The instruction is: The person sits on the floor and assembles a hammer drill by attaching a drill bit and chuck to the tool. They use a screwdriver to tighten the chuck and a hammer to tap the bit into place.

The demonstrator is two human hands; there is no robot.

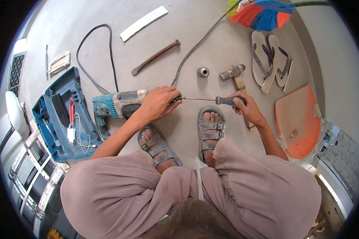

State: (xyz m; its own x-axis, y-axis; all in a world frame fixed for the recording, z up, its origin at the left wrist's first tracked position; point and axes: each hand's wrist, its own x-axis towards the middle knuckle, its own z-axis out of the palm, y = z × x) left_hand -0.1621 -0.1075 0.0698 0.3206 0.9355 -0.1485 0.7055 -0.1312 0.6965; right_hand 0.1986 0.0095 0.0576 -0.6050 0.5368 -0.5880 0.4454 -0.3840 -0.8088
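A teal and grey rotary hammer drill (117, 104) lies on its side just ahead of my feet, its nose pointing right. Wrapped round that nose is my left hand (160, 103), which hides most of the front end. My right hand (245, 106) grips the dark handle of a screwdriver (226, 101). The thin metal shaft runs level to the left, and its tip meets the drill's nose by my left fingers; exactly where it enters I cannot tell. A toothed drill chuck (203, 72) stands on the floor beyond the screwdriver.
A hammer (239, 81) lies beside my right hand, a flat chisel (155, 57) farther off. At left an open blue tool case (73, 119) holds red-handled pliers. The drill's black cable (111, 47) loops behind it. Flip-flops (263, 59), an orange dustpan (297, 119) and a broom (263, 15) sit right.
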